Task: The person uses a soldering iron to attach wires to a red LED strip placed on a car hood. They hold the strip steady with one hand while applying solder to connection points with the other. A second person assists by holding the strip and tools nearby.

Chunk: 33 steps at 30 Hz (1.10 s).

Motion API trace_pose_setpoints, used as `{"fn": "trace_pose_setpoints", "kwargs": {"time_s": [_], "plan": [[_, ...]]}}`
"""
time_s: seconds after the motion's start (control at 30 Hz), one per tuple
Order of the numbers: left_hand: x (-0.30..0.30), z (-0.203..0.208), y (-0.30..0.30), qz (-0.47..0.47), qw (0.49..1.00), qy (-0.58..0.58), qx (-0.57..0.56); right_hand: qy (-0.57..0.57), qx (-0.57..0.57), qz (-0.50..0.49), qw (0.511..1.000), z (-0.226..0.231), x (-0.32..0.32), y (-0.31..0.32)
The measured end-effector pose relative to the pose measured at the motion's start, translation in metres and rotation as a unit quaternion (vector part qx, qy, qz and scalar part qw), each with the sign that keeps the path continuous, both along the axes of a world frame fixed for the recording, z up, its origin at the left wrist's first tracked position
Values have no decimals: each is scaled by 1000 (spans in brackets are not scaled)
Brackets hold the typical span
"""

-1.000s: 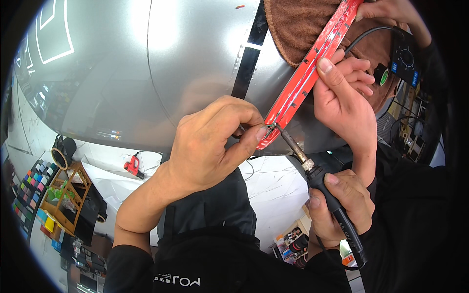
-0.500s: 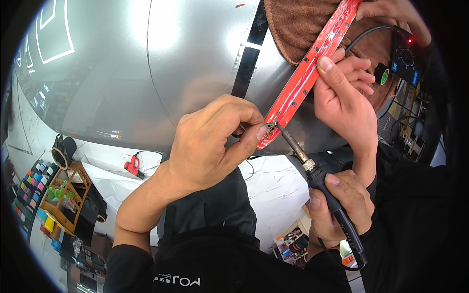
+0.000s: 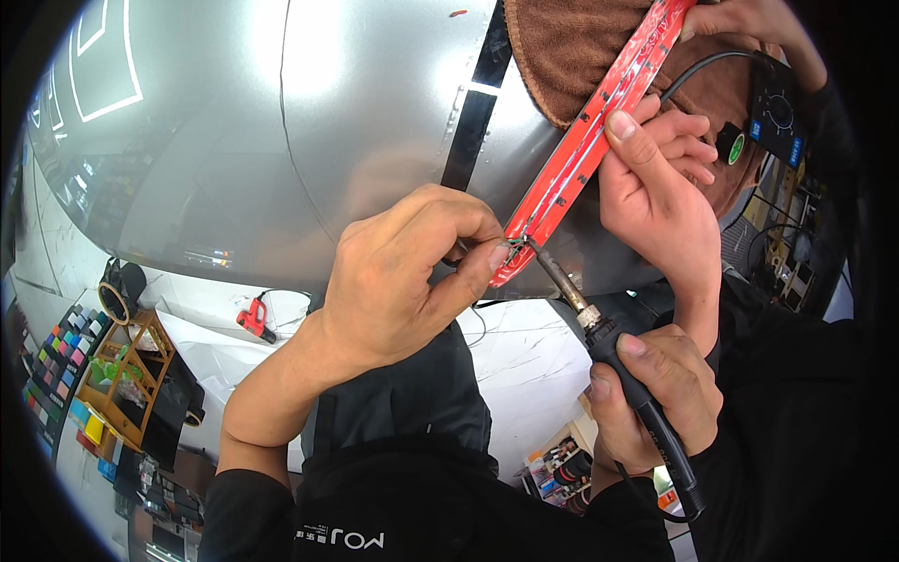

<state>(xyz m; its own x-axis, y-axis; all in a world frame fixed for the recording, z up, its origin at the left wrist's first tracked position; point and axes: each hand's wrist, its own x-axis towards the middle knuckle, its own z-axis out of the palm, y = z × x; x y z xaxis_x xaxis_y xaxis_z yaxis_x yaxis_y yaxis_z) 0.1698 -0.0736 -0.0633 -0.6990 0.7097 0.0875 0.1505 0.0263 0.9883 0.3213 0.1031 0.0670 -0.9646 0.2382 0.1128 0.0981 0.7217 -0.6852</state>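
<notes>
My right hand (image 3: pixel 670 398) is wrapped round the black handle of a soldering iron (image 3: pixel 567 286). Its tip touches, or nearly touches, the lower end of a long strip with red backing (image 3: pixel 571 173). At that same end my left hand (image 3: pixel 407 276) pinches a thin wire (image 3: pixel 514 244) between thumb and index finger; some green shows there, but the exact joint is too small to make out. Another person's hand (image 3: pixel 660 178) supports the middle of the strip with the thumb on top, and a further hand (image 3: pixel 749 23) holds its upper end.
A glossy grey curved panel (image 3: pixel 206 150) lies under the work, with a brown towel (image 3: pixel 571 47) on it. A black soldering station (image 3: pixel 775 112) with a cable rests at the right. On the white floor are a red tool (image 3: pixel 255 321) and a wooden rack (image 3: pixel 136 375).
The soldering iron has shifted very slightly to the left, its tip staying by the strip's end. The red light on the station has gone out. My left hand has hardly moved.
</notes>
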Motion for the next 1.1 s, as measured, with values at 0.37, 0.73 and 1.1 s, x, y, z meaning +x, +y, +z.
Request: {"fn": "trace_pose_setpoints", "kwargs": {"time_s": [0.37,0.73,1.1], "plan": [[1,-1,0,6,1000,4,3,-36,18,5,999,6,-8,-3],[1,0,1,3,1000,2,-3,-18,11,10,1000,3,-1,-1],[1,1,1,1,1000,-3,-2,-10,20,5,1000,4,5,1]]}}
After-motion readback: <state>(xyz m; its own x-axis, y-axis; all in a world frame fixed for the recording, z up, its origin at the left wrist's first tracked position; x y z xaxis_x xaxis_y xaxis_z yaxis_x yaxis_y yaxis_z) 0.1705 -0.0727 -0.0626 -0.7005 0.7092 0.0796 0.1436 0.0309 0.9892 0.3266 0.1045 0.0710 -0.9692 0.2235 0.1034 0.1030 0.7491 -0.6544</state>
